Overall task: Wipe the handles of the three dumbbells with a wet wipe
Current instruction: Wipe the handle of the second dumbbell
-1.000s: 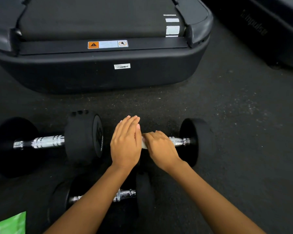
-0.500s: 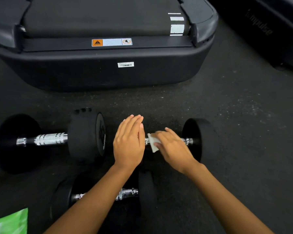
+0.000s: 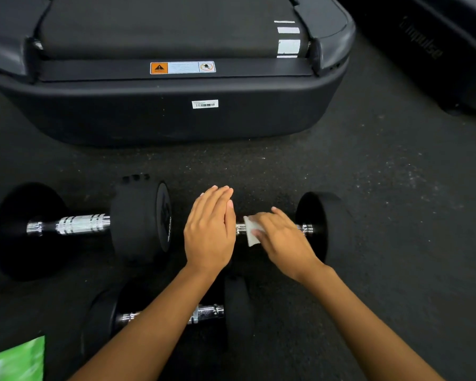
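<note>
Wet wipe (image 3: 250, 234) now showing, perhaps unfolded

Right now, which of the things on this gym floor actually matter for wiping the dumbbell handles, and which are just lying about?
Part of the job:
- right dumbbell, being wiped
- left dumbbell
- near dumbbell
- wet wipe, under the right hand
- left hand, flat on the right dumbbell's hidden end

Just lying about:
- treadmill
- green packet, only its corner showing
- second machine

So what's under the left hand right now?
The left hand lies flat, covering the right dumbbell's left weight entirely. Only the chrome handle shows beside it, under the wipe.
</note>
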The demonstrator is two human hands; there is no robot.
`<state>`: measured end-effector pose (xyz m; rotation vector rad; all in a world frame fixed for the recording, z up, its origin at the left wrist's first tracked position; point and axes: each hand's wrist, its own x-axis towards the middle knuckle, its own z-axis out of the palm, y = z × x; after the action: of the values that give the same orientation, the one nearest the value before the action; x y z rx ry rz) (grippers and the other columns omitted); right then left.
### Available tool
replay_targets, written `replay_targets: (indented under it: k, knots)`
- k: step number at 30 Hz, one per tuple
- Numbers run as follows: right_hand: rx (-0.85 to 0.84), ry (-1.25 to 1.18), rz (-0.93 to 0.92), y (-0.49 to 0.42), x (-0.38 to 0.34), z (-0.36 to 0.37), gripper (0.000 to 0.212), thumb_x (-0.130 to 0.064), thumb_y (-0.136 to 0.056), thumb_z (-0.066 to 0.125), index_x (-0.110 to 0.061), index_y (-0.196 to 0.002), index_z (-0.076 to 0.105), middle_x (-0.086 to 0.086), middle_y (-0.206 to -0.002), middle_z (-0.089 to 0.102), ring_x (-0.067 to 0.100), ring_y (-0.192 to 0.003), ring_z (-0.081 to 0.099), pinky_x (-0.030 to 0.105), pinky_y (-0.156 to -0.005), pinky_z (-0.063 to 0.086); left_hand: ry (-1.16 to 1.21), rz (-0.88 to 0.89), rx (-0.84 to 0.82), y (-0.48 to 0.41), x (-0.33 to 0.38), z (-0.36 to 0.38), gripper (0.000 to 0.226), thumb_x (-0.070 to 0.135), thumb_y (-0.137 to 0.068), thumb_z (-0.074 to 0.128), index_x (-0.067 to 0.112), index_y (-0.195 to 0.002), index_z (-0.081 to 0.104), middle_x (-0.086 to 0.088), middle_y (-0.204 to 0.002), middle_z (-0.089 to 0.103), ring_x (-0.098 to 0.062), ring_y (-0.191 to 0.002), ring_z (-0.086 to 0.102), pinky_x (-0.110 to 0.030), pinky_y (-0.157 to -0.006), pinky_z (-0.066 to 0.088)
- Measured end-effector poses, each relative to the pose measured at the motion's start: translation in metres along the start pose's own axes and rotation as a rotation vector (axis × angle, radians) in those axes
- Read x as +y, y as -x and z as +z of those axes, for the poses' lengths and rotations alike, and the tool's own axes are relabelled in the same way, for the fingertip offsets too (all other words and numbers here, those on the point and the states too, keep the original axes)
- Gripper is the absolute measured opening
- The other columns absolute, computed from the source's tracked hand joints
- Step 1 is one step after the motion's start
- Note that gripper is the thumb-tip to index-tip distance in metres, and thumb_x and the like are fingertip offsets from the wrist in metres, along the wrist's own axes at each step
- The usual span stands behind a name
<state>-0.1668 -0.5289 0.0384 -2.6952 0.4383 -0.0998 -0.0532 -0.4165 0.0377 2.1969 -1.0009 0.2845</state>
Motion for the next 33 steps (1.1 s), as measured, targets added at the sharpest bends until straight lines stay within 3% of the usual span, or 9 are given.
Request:
replay_targets:
  k: [4,7,10,12,16,21,27,30,33]
  knots:
    - [0.037,0.014,0.109,-0.009,-0.007,0.007,0.031,-0.022,-0.101,0.033,-0.011,-0.118,0.056,0.006,-0.11,0.062,0.02,-0.108,0.055,0.025,-0.112,0.015,-0.004,-0.009,-0.003,-0.001,0.001,0.0,0.042,0.025,-0.096,0.032,0.005,-0.118,0.063,-0.007,-0.12,0.064,-0.021,-0.12,0.053,-0.039,-0.105,0.038]
    - [0.023,0.041,0.078,-0.023,-0.024,0.021,0.03,-0.017,-0.099,0.034,-0.006,-0.11,0.059,0.01,-0.101,0.064,0.026,-0.099,0.057,0.03,-0.111,0.02,-0.023,-0.012,-0.003,-0.004,0.0,0.0,0.043,0.024,-0.096,0.032,0.005,-0.116,0.064,-0.007,-0.119,0.064,-0.021,-0.119,0.054,-0.036,-0.105,0.037]
    - [0.024,0.017,0.007,-0.017,-0.017,0.021,0.034,-0.021,-0.097,0.033,-0.007,-0.119,0.056,0.008,-0.112,0.064,0.022,-0.107,0.058,0.03,-0.113,0.021,-0.027,-0.013,-0.01,-0.003,0.0,0.0,0.042,0.024,-0.096,0.032,0.005,-0.117,0.063,-0.007,-0.12,0.064,-0.021,-0.12,0.054,-0.038,-0.105,0.038]
    - [0.026,-0.003,-0.031,-0.006,-0.005,0.013,0.032,-0.018,-0.097,0.043,-0.008,-0.126,0.052,0.006,-0.121,0.061,0.018,-0.114,0.054,0.028,-0.114,0.018,-0.024,-0.011,-0.013,-0.002,0.001,0.0,0.042,0.025,-0.096,0.032,0.005,-0.118,0.063,-0.006,-0.12,0.064,-0.021,-0.12,0.053,-0.039,-0.105,0.039]
    - [0.02,-0.016,0.039,0.0,0.002,0.005,0.034,-0.023,-0.1,0.038,-0.011,-0.129,0.049,0.004,-0.126,0.057,0.014,-0.119,0.049,0.022,-0.115,0.012,-0.023,-0.012,-0.016,-0.001,0.001,0.0,0.043,0.025,-0.097,0.032,0.005,-0.119,0.062,-0.006,-0.121,0.063,-0.02,-0.121,0.053,-0.038,-0.105,0.038]
    - [-0.024,0.074,0.095,-0.027,-0.023,0.016,0.024,-0.015,-0.097,0.038,-0.005,-0.102,0.06,0.012,-0.097,0.063,0.027,-0.095,0.057,0.032,-0.11,0.025,-0.026,-0.008,-0.008,-0.002,0.0,0.001,0.042,0.024,-0.096,0.033,0.004,-0.117,0.063,-0.007,-0.12,0.064,-0.022,-0.12,0.054,-0.039,-0.104,0.04]
    - [-0.032,-0.004,0.027,-0.008,0.001,0.0,0.032,-0.021,-0.1,0.035,-0.01,-0.125,0.053,0.006,-0.119,0.061,0.017,-0.114,0.052,0.024,-0.113,0.014,-0.023,-0.015,-0.017,0.0,0.001,-0.001,0.042,0.025,-0.096,0.032,0.005,-0.118,0.063,-0.006,-0.12,0.064,-0.02,-0.121,0.053,-0.04,-0.105,0.04]
    - [-0.048,0.022,0.142,-0.01,0.011,-0.005,0.032,-0.023,-0.101,0.032,-0.009,-0.11,0.059,0.008,-0.104,0.064,0.021,-0.101,0.057,0.028,-0.112,0.021,-0.011,-0.013,-0.019,-0.001,0.001,0.0,0.043,0.026,-0.097,0.032,0.005,-0.118,0.063,-0.006,-0.12,0.064,-0.02,-0.121,0.053,-0.04,-0.104,0.04]
    - [-0.067,0.065,0.152,-0.028,-0.006,0.002,0.029,-0.017,-0.099,0.036,-0.003,-0.094,0.061,0.015,-0.093,0.065,0.029,-0.089,0.058,0.035,-0.101,0.033,-0.009,-0.015,-0.012,-0.002,0.001,0.0,0.043,0.025,-0.096,0.032,0.005,-0.117,0.063,-0.007,-0.119,0.064,-0.021,-0.12,0.054,-0.043,-0.102,0.042]
